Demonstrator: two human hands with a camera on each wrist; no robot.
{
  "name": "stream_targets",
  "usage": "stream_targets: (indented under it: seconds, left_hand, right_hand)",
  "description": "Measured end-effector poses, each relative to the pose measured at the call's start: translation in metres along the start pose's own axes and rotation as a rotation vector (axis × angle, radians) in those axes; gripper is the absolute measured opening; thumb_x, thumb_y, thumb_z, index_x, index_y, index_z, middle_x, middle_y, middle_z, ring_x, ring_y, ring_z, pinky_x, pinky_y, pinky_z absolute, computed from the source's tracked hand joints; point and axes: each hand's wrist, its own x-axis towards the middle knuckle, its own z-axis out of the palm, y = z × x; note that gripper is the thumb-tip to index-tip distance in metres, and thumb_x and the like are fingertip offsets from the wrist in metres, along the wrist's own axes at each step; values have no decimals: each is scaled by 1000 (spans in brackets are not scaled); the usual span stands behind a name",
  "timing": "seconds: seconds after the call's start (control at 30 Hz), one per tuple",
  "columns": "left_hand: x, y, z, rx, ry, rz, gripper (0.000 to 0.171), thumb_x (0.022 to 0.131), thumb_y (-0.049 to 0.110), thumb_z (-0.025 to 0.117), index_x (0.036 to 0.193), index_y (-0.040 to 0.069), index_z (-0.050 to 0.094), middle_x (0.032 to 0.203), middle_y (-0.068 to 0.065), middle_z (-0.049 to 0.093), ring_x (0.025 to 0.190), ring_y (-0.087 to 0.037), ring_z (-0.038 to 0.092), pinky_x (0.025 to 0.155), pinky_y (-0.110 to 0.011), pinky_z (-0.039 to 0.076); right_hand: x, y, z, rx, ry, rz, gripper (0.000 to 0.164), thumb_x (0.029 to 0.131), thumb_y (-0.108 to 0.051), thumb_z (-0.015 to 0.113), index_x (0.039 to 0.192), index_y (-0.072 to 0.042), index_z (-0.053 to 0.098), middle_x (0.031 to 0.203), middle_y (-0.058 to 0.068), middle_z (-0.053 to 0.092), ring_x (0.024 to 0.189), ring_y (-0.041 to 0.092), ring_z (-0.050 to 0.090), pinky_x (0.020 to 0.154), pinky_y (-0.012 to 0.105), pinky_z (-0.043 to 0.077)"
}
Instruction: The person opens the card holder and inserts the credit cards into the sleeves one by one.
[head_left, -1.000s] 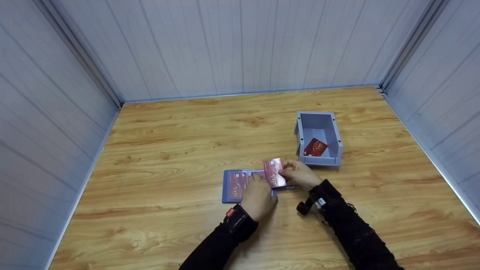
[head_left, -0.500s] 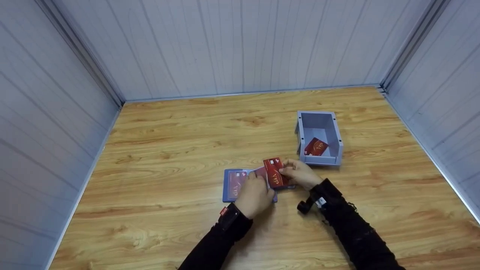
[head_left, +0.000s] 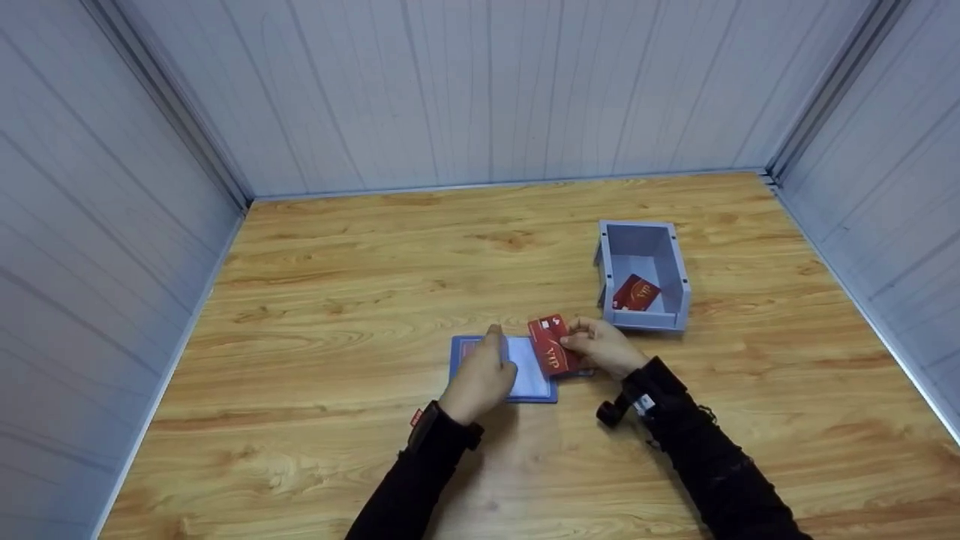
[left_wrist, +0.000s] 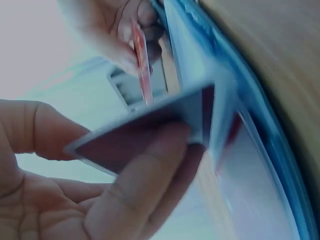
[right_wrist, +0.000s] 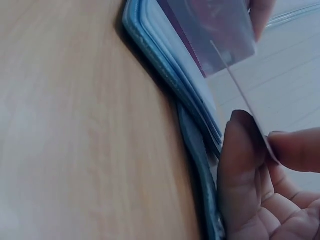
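A blue card holder with clear sleeve pages lies opened out on the table. My left hand pinches one clear page between thumb and fingers, with a dark red card inside it; the page stands raised off the holder. In my right hand, a red VIP card is pinched by its right edge and overlaps the holder's right side in the head view. The right wrist view shows this card edge-on between thumb and fingers, near the raised page.
Behind my right hand stands a grey bin, with a red VIP card lying in it. Pale panel walls enclose the wooden table at the back and both sides.
My left hand has moved left across the holder, lifting a clear page and uncovering a pale page on the right. The right hand keeps its grip on the red card, nearly still.
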Motion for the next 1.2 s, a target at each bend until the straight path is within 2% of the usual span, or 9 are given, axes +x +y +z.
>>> stream_targets:
  seconds: [0.13, 0.17, 0.27, 0.33, 0.4, 0.6, 0.77, 0.97, 1.2]
  left_hand:
    - [1, -12, -11, -37, 44, 19, 59, 94, 13, 53, 144, -13, 35, 141, -30, 49, 122, -35, 56, 105, -47, 45]
    - [1, -15, -14, -33, 60, 29, 58, 94, 13, 54, 142, -14, 37, 137, -31, 53, 118, -35, 59, 104, -48, 46]
    - [3, -23, -21, -36, 87, 35, 54, 93, 9, 55, 139, -15, 41, 97, -20, 68, 83, -26, 65, 77, -39, 56]
    - [4, -28, -24, -35, 98, 36, 52, 91, 4, 54, 138, -15, 42, 77, -6, 59, 63, -16, 53, 59, -30, 49]
    - [5, -32, -26, -50, 99, 30, 51, 89, 0, 53, 137, -15, 43, 70, 2, 47, 58, -11, 42, 52, -24, 38]
    - [6, -43, -30, -123, 62, -30, 35, 84, 2, 57, 116, -10, 58, 84, -8, 61, 67, -15, 54, 56, -25, 48]
    - [6, -49, -32, -187, 19, -93, 23, 80, 1, 58, 102, -6, 60, 82, -7, 59, 69, -16, 55, 55, -24, 48]
    - [6, -55, -32, -204, -24, -135, 21, 78, -2, 59, 98, -2, 54, 79, -2, 48, 71, -16, 54, 57, -24, 47]
    - [8, -57, -29, -219, -35, -143, 21, 77, -4, 60, 96, -2, 51, 80, -2, 48, 71, -16, 56, 57, -23, 48]
  right_hand:
    - [0, 0, -1, -23, 9, 13, 9, 94, -7, 60, 99, -5, 53, 84, -1, 69, 74, 10, 68, 66, 24, 58]
    - [0, 0, -1, -26, 12, 18, 8, 93, -7, 60, 98, -5, 54, 84, -1, 70, 75, 11, 68, 67, 24, 58]
    - [-1, 0, 0, -24, 19, 27, 8, 92, -8, 62, 96, -6, 55, 84, -1, 70, 75, 11, 68, 67, 24, 58]
    - [-1, -1, 0, -14, 17, 29, 8, 92, -7, 63, 95, -7, 55, 84, -1, 71, 75, 11, 68, 67, 24, 58]
    - [-1, -1, 1, -2, 11, 30, 9, 91, -7, 64, 95, -7, 56, 83, -2, 71, 75, 11, 68, 67, 24, 58]
    - [0, 1, 1, 14, -12, 11, 10, 91, -6, 63, 97, -4, 55, 78, -4, 70, 72, 9, 68, 65, 23, 58]
    - [1, -1, 3, -34, -2, 9, 8, 91, -6, 63, 94, -7, 56, 74, -7, 68, 67, 7, 66, 62, 21, 57]
    - [1, -5, 3, -90, 19, 22, 7, 91, -8, 64, 95, -8, 58, 75, -7, 68, 66, 6, 63, 61, 20, 54]
    - [4, -9, 6, -81, 6, 48, 13, 88, -3, 65, 98, -3, 56, 74, -5, 66, 60, 6, 59, 56, 18, 52]
